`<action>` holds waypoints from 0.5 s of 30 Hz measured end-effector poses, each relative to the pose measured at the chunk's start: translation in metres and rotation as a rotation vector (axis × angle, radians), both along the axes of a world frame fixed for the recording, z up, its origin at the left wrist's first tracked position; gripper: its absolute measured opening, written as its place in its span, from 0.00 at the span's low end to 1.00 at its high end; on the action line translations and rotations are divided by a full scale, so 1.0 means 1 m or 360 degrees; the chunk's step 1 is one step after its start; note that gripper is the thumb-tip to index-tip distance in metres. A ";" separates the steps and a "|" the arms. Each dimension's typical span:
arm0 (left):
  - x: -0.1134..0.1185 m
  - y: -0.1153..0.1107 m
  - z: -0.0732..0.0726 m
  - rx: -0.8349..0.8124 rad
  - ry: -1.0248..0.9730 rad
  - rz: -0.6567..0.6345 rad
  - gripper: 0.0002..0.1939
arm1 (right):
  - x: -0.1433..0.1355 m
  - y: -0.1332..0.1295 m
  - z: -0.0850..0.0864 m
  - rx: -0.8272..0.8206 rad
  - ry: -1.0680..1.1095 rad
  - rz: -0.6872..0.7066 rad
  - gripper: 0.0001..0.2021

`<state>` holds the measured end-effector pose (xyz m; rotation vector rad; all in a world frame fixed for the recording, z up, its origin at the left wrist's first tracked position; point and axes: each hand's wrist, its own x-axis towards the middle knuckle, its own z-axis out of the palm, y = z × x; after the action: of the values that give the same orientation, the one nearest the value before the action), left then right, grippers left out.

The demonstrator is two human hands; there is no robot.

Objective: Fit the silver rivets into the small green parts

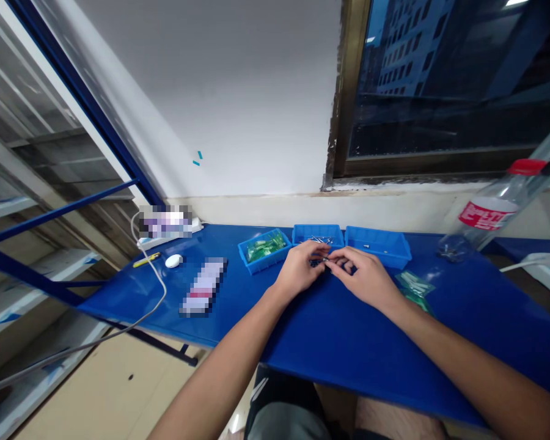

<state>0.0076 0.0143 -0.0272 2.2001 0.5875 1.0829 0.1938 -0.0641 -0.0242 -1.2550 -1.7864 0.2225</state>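
Blue counter (348,348) below a pale wall — green packets in the left bin (252,267); at center, left hand (300,267) and right hand (364,275), fingers pinching a small metal piece (325,260) between them — bottle (483,211) at right.

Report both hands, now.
Left hand: fingers curled, at a small part.
Right hand: fingertips closed on that small part; what it is cannot be told.
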 end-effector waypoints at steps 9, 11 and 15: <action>0.000 -0.003 0.007 -0.0005 0.0028 -0.0100 0.21 | 0.000 0.005 -0.011 -0.0054 0.0092 -0.0073 0.05; 0.000 -0.005 0.008 0.0013 0.0059 -0.0123 0.22 | 0.000 0.005 -0.011 -0.0049 0.0056 -0.0085 0.04; 0.003 -0.008 0.008 -0.0056 0.0009 -0.0146 0.27 | -0.002 0.006 -0.012 -0.0068 0.0126 -0.0112 0.05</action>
<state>0.0103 0.0067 -0.0191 2.1783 0.4993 1.0119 0.1921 -0.0576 -0.0364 -1.3191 -1.6749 0.2674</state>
